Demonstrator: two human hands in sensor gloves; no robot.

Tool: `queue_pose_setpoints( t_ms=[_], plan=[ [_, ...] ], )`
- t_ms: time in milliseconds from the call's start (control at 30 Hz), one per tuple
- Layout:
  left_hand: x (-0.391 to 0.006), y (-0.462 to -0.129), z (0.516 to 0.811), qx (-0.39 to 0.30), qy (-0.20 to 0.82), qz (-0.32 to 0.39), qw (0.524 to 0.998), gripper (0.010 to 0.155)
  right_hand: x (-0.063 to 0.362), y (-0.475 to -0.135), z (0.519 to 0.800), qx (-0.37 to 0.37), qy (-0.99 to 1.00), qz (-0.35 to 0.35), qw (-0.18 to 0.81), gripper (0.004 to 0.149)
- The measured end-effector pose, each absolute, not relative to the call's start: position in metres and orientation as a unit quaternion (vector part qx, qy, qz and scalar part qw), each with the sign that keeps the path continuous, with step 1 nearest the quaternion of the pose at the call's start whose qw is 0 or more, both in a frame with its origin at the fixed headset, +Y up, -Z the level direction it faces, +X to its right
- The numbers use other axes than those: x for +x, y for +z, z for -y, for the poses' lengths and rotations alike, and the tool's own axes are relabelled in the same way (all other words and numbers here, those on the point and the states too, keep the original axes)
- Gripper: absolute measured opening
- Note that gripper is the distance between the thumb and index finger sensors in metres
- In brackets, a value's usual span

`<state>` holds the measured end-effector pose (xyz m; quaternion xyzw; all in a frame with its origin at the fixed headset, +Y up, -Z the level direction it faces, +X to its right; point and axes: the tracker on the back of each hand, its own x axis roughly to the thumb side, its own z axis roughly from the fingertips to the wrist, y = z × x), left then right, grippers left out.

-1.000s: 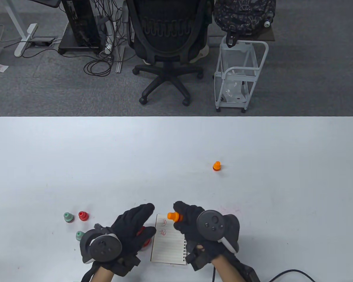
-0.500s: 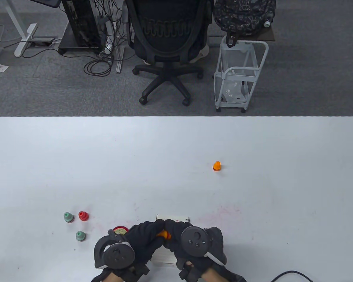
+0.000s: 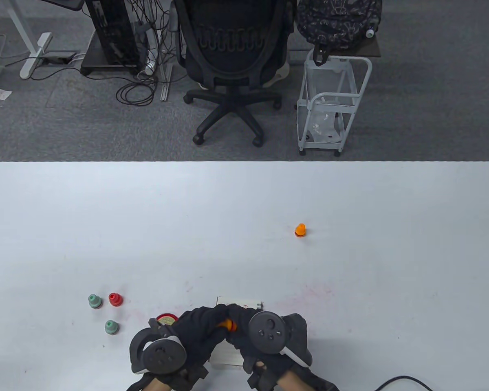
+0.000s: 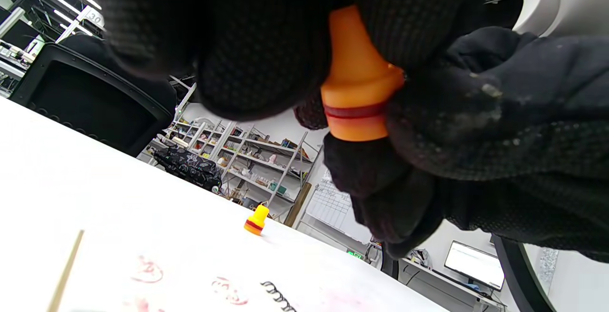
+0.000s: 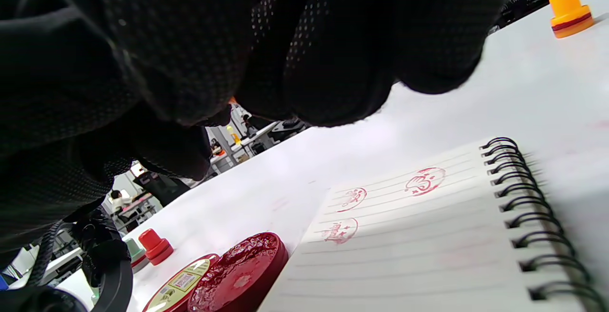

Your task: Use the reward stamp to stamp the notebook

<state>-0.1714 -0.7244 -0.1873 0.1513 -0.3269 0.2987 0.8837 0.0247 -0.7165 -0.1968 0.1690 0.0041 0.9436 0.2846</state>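
Note:
Both gloved hands meet over the lined spiral notebook (image 3: 239, 303) at the table's near edge. Between them they grip one orange reward stamp (image 3: 227, 324). In the left wrist view, my left hand's fingers (image 4: 247, 55) wrap the stamp's (image 4: 357, 93) handle and my right hand's fingers (image 4: 476, 112) grip around its base. The stamp is held in the air above the page. The notebook page (image 5: 428, 236) carries three red stamp prints near its top. My left hand (image 3: 203, 326) and right hand (image 3: 244, 321) hide most of the notebook in the table view.
An open red ink pad (image 3: 166, 319) lies just left of the notebook, also in the right wrist view (image 5: 238, 274). Two green stamps (image 3: 94, 301) (image 3: 111, 327) and a red stamp (image 3: 115, 299) stand further left. Another orange stamp (image 3: 300, 230) stands mid-table.
Both hands moved toward the near edge and came together. The left hand left the ink pad and joined the right hand on the orange stamp. Little has moved in the last half second.

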Motion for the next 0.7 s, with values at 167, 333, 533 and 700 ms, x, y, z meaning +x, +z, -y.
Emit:
queue_pose_setpoints(
  t_ms=[167, 333, 533, 700],
  plan=[
    [-0.173, -0.184, 0.717, 0.176, 0.274, 0.335, 0.884, 0.051, 0.037, -0.206, 0.728, 0.134, 0.942, -0.056, 0.304, 0.061],
    [-0.191, -0.186, 0.71, 0.197, 0.241, 0.32, 0.895, 0.051, 0.07, -0.216, 0.729, 0.099, 0.94, -0.054, 0.322, 0.06],
    [-0.218, -0.194, 0.713, 0.179, 0.204, 0.296, 0.916, 0.051, 0.105, -0.231, 0.752, 0.05, 0.95, -0.089, 0.295, 0.058],
    [-0.216, -0.195, 0.716, 0.153, 0.157, 0.303, 0.927, 0.05, 0.109, -0.238, 0.771, 0.04, 0.96, -0.117, 0.252, 0.056]
  ],
)
